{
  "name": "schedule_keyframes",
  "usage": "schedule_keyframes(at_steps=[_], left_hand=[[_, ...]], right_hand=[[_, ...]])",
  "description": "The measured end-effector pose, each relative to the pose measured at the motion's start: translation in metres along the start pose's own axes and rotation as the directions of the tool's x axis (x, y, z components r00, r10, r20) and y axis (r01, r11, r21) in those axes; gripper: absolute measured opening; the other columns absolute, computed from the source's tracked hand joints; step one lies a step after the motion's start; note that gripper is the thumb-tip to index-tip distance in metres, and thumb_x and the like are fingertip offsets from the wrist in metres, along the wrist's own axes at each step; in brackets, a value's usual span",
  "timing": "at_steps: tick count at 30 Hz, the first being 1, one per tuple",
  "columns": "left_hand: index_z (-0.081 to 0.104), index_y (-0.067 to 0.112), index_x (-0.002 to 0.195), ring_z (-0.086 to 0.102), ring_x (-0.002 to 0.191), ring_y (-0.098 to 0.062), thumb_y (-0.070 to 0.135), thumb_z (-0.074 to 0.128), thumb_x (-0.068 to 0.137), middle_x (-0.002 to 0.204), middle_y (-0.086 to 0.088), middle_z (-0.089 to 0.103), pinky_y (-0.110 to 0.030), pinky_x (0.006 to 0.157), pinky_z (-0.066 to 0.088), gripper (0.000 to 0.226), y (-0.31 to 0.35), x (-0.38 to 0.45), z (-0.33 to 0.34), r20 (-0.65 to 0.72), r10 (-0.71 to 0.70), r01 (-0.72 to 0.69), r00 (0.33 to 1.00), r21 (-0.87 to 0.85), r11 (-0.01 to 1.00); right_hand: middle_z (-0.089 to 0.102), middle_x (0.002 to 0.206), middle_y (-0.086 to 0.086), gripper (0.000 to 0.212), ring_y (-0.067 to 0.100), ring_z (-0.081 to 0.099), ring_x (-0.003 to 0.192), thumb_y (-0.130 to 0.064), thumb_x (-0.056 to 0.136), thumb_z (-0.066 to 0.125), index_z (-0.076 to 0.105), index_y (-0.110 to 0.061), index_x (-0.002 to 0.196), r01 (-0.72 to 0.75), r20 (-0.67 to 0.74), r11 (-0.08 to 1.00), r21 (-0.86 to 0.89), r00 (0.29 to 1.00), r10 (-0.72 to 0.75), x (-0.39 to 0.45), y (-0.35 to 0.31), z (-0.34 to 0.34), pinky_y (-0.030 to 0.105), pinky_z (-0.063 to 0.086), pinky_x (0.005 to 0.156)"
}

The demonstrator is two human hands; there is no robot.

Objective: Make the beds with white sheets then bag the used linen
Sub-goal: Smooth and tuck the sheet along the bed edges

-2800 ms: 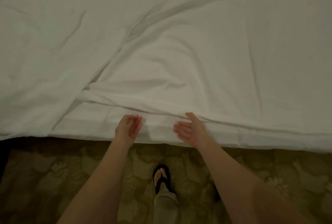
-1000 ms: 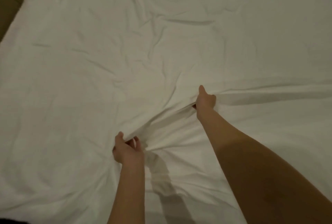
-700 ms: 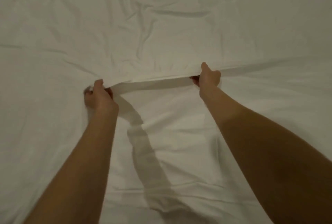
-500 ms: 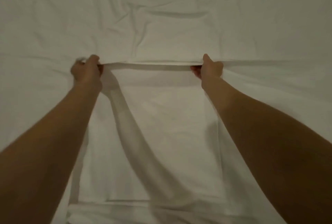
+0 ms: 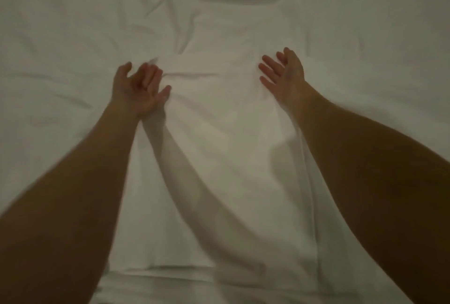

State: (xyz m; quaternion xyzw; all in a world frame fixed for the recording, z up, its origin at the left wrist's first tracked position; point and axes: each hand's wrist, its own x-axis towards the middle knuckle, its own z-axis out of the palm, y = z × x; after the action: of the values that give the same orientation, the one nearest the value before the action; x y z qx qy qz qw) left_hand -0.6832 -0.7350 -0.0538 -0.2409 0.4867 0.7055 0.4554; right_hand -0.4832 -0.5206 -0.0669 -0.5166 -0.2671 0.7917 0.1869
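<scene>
Across the whole frame lies the wrinkled white sheet (image 5: pixel 231 23). Left hand (image 5: pixel 136 89), centre left, and right hand (image 5: pixel 285 74), centre right, hover palms inward, fingers (image 5: pixel 270 64) spread and relaxed, holding nothing. Motion blur present.

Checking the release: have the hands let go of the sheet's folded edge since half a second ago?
Yes. Left hand and right hand are open above the white sheet.
</scene>
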Motion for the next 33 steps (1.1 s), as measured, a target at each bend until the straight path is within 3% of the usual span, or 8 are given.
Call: schedule_keyframes(at_steps=[4, 9, 15, 20, 28, 33], left_hand=[[0.061, 0.018, 0.097, 0.069, 0.091, -0.012, 0.029, 0.042, 0.098, 0.092, 0.001, 0.074, -0.032, 0.077, 0.055, 0.022, -0.072, -0.030, -0.024, -0.010, -0.116, 0.116, 0.993, 0.018, 0.993], [0.063, 0.022, 0.100, 0.073, 0.078, -0.009, 0.025, 0.039, 0.099, 0.088, 0.005, 0.076, -0.028, 0.066, 0.058, 0.025, -0.129, -0.084, -0.053, -0.042, -0.252, 0.255, 0.967, 0.119, 0.959], [0.065, 0.018, 0.105, 0.066, 0.098, -0.014, 0.028, 0.043, 0.098, 0.101, 0.002, 0.074, -0.036, 0.084, 0.050, 0.025, -0.171, -0.148, -0.097, -0.097, -0.332, 0.344, 0.938, 0.145, 0.928], [0.065, 0.018, 0.105, 0.064, 0.099, -0.013, 0.029, 0.042, 0.098, 0.103, 0.002, 0.072, -0.037, 0.083, 0.047, 0.026, -0.204, -0.194, -0.126, -0.146, -0.369, 0.391, 0.918, 0.167, 0.905], [0.063, 0.014, 0.102, 0.067, 0.092, -0.012, 0.023, 0.043, 0.098, 0.105, -0.001, 0.069, -0.030, 0.079, 0.049, 0.023, -0.250, -0.248, -0.169, -0.195, -0.252, 0.292, 0.948, 0.212, 0.933], [0.063, 0.008, 0.092, 0.072, 0.064, -0.008, 0.022, 0.055, 0.095, 0.094, -0.006, 0.071, -0.021, 0.058, 0.056, 0.016, -0.283, -0.274, -0.182, -0.277, -0.128, 0.216, 0.952, 0.319, 0.923]], right_hand=[[0.063, 0.105, 0.001, 0.027, 0.011, 0.063, 0.094, -0.026, 0.102, 0.038, 0.048, -0.015, 0.124, 0.000, -0.020, 0.988, 0.156, 1.000, 0.003, -0.027, 0.039, -0.028, 0.023, 0.046, 0.080], [0.063, 0.114, 0.007, 0.029, 0.011, 0.065, 0.089, -0.018, 0.102, 0.035, 0.052, -0.010, 0.124, -0.083, -0.120, 0.991, 0.101, 0.988, 0.095, -0.091, 0.083, -0.069, 0.020, 0.048, 0.078], [0.063, 0.113, 0.010, 0.030, 0.016, 0.064, 0.091, -0.018, 0.102, 0.033, 0.054, -0.009, 0.123, -0.189, -0.217, 0.980, 0.057, 0.956, 0.197, -0.181, 0.132, -0.117, 0.023, 0.047, 0.077], [0.068, 0.098, 0.007, 0.026, 0.016, 0.066, 0.087, -0.016, 0.101, 0.038, 0.057, -0.009, 0.116, -0.223, -0.230, 0.970, 0.100, 0.943, 0.241, -0.229, 0.169, -0.148, 0.025, 0.048, 0.075], [0.070, 0.096, 0.007, 0.024, 0.015, 0.067, 0.087, -0.018, 0.101, 0.038, 0.060, -0.010, 0.106, -0.300, -0.178, 0.954, 0.017, 0.938, 0.298, -0.284, 0.210, -0.192, 0.026, 0.049, 0.074], [0.070, 0.095, 0.010, 0.030, 0.018, 0.067, 0.087, -0.025, 0.102, 0.043, 0.063, -0.004, 0.097, -0.376, -0.155, 0.925, -0.052, 0.918, 0.364, -0.320, 0.227, -0.227, 0.026, 0.051, 0.081]])
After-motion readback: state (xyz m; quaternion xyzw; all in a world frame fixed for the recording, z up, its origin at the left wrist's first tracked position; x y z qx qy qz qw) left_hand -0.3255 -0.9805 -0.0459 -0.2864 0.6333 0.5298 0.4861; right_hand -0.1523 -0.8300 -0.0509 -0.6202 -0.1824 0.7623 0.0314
